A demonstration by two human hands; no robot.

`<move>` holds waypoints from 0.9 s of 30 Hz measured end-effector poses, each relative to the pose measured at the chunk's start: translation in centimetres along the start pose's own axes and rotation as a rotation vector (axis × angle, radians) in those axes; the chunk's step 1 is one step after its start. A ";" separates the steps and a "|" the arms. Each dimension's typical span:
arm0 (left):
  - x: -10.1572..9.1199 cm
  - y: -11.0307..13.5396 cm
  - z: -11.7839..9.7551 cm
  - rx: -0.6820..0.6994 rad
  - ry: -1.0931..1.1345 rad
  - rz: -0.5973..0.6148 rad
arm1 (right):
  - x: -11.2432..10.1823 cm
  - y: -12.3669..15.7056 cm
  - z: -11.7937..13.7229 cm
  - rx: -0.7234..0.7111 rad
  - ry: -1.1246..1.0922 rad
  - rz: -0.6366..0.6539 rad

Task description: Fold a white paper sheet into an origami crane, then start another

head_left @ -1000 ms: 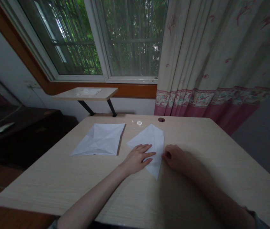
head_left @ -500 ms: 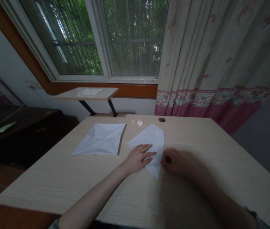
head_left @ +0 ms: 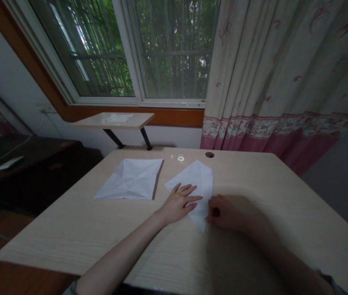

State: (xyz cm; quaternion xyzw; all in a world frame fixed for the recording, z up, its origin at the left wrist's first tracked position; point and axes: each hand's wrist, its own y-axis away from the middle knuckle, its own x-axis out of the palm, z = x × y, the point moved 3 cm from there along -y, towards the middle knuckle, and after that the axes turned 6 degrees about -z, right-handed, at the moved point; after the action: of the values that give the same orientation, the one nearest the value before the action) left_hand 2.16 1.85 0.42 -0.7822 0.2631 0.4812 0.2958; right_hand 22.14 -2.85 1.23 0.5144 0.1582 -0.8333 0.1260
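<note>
Right hand (head_left: 224, 213) slid lower along the edge of folded paper (head_left: 200, 177).

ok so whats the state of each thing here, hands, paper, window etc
left hand, open, fingers spread on the folded paper
right hand, curled at the paper's edge
folded paper, flat on the desk, folded to a point
creased sheet, opened flat, creases showing
window, looks shut
curtain, hanging in folds

Free path right of the right hand (head_left: 224, 213)
Desk (head_left: 284, 221) runs on to its edge there; folded paper (head_left: 197, 176) lies between the hands
</note>
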 end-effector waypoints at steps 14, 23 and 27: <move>0.1 0.0 0.4 -0.013 0.072 -0.008 | -1.1 0.4 2.3 0.012 -0.123 0.100; 0.1 -0.2 0.4 -0.034 0.069 0.021 | -0.8 0.4 2.2 -0.006 -0.199 0.140; 0.1 -0.2 0.4 -0.031 0.065 0.020 | -0.7 0.3 1.7 0.009 -0.197 0.140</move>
State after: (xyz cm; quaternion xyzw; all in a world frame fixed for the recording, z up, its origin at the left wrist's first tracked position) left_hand 2.08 2.27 0.19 -0.7992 0.2730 0.4625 0.2699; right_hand 21.19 -3.77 2.54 0.4402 0.1051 -0.8698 0.1966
